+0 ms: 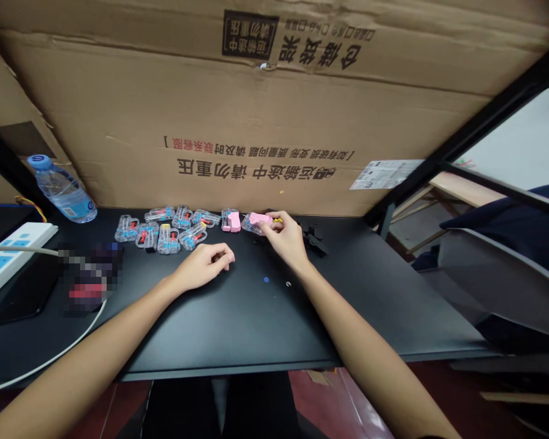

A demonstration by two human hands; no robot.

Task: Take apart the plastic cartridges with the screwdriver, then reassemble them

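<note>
My right hand [284,236] pinches a pink toy piece [260,219] at the back of the black table, beside a clear toy piece [251,225]. My left hand [207,263] rests on the table with its fingers curled together and nothing visible in them. Behind and left of it lie several clear toy pieces with blue and red parts [168,239]. A clear toy with a pink part [231,221] lies between the two hands, near the cardboard. Some black parts [315,239] lie just right of my right hand.
A large cardboard sheet [238,110] stands along the back edge. At the left are a water bottle [68,194], a white power strip [13,256], a dark phone [30,292] and a cable. A small blue disc [266,280] and a small white ring [288,284] lie mid-table.
</note>
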